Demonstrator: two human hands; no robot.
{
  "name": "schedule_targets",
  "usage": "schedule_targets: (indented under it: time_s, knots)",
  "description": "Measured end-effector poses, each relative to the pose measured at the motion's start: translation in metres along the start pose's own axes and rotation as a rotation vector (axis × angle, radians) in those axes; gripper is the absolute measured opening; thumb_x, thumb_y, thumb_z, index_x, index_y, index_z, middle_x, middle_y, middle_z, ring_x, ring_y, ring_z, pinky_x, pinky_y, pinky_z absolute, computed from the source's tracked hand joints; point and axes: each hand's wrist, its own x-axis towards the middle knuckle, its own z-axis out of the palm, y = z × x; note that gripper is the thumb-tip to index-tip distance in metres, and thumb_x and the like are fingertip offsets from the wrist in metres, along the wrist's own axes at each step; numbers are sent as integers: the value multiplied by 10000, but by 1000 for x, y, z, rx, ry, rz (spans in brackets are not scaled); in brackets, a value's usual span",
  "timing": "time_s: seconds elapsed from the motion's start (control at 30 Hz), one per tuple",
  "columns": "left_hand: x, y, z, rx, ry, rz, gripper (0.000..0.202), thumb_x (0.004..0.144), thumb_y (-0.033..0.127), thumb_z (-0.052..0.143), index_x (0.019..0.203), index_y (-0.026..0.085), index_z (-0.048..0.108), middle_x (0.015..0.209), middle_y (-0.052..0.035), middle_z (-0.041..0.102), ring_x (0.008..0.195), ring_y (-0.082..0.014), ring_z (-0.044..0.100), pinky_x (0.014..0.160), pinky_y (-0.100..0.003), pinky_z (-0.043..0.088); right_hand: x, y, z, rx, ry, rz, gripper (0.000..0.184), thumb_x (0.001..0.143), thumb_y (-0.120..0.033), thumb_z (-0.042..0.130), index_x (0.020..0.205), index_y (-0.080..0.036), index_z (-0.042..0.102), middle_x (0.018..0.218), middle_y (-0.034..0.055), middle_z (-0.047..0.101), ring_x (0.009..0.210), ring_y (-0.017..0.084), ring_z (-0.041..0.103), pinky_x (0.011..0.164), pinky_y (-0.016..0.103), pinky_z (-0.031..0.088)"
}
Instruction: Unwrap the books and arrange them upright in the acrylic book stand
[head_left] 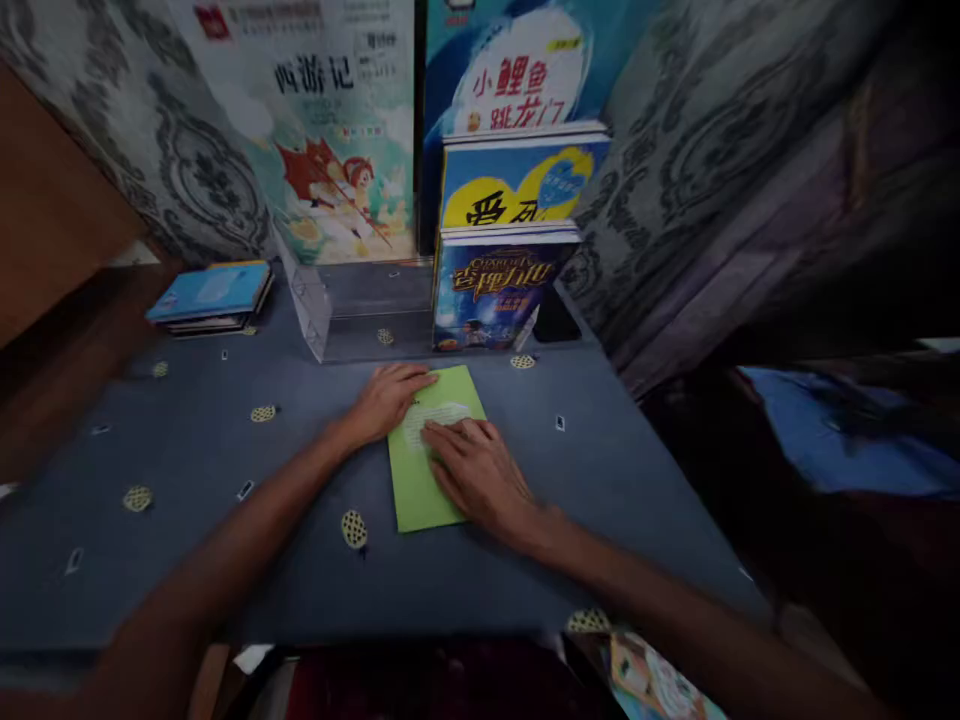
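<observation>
Resting left hand (386,402) and right hand (484,478) with fingers extended on a green book (421,495) lying directly under both, facing upright books (499,282) in a transparent stand (313,310) just beyond the hands

So from where the booklet (418,480) lies flat on the table (300,570), we've got our left hand (390,400) on its 11 o'clock edge and right hand (480,470) at 4. Book stand (306,305) around 12, big upright book (337,150) behind at 11, front book (495,290) at 1 with others behind it. Book stack (210,297) at 10, phone-like slab (556,320) between 1 and 2.
</observation>
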Motion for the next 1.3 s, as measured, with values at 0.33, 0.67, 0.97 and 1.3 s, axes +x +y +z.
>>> schedule_targets:
  time_s: [0.33,0.67,0.97,1.3]
  knots:
    - [0,1,3,-2,31,-13,406,976,115,439,1336,202,605,1356,-104,625,1219,-229,563,965,-385,411,-7,-7,-4,77,35,-84,168,975,-152,512,1049,-158,662,873,82,727,808,237,517,748,377,395]
    - [-1,2,2,14,60,-5,360,1004,160,415,1282,204,639,1313,-105,654,1149,-227,594,914,-390,439,-47,-5,-14,204,147,-166,154,1003,-176,513,1037,-160,663,718,26,668,747,187,531,725,325,384]
    - [-4,25,-9,369,18,-45,326,981,115,427,1226,152,638,1252,-142,653,1126,-265,584,910,-404,442,-67,15,-23,62,220,5,169,1004,-157,509,1037,-190,672,824,50,714,781,198,575,719,337,391]
    - [-48,72,-23,531,-92,-111,338,984,105,436,1296,79,566,1302,-167,619,1192,-273,564,978,-398,466,-69,20,-16,7,179,103,229,1019,-198,450,1086,-192,668,981,97,695,869,225,616,740,365,457]
